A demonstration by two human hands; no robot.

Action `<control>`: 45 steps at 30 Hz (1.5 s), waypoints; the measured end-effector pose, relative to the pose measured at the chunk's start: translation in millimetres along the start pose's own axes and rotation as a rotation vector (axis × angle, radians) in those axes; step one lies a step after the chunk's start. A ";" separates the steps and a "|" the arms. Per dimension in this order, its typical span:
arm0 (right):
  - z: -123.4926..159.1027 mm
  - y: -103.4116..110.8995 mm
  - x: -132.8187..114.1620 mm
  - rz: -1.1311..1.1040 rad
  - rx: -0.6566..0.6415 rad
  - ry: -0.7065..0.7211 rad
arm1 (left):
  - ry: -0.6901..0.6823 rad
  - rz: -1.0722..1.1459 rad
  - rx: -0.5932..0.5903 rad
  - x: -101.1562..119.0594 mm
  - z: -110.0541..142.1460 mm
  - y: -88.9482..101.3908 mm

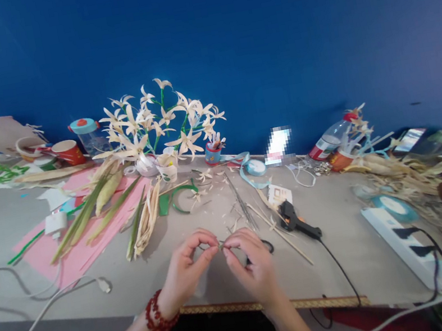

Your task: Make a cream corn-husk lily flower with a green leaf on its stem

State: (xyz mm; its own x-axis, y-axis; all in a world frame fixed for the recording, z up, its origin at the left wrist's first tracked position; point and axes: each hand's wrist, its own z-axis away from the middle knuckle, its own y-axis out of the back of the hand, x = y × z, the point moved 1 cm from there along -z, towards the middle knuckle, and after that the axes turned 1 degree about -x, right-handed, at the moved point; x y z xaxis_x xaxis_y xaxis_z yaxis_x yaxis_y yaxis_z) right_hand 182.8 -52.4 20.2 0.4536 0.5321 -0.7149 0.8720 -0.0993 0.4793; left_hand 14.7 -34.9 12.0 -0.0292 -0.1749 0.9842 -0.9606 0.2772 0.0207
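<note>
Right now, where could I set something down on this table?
Between the black glue-gun cord and white plastic power strip, the grey tabletop is bare. Another patch lies between the white cable plug and the left hand. Crowded: the pink paper under long green leaves and the tangled dried leaves at far right.

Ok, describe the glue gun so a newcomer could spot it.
On the gray table, look right of the wearer's right hand. Near a white card lies the black glue gun; its pistol shape and orange accent set it apart from the thin sticks.
</note>
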 end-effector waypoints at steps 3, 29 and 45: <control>0.3 -3.4 -1.7 -0.020 -0.016 -0.012 | -0.050 0.013 0.030 -1.7 -0.5 -3.6; 2.0 -0.3 5.2 -0.018 0.020 -0.034 | -0.035 -0.289 0.029 -0.6 -0.8 5.8; 4.8 -5.2 3.4 -0.151 0.045 -0.192 | -0.279 -0.509 0.033 7.9 -1.0 5.4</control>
State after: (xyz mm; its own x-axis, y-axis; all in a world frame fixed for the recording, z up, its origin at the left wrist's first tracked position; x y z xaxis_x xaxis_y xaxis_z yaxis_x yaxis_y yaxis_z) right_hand 180.7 -54.2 12.9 0.3409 0.3743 -0.8624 0.9377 -0.0704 0.3401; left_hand 9.5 -33.8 20.1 0.3706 -0.5222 0.7681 -0.8808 0.0647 0.4690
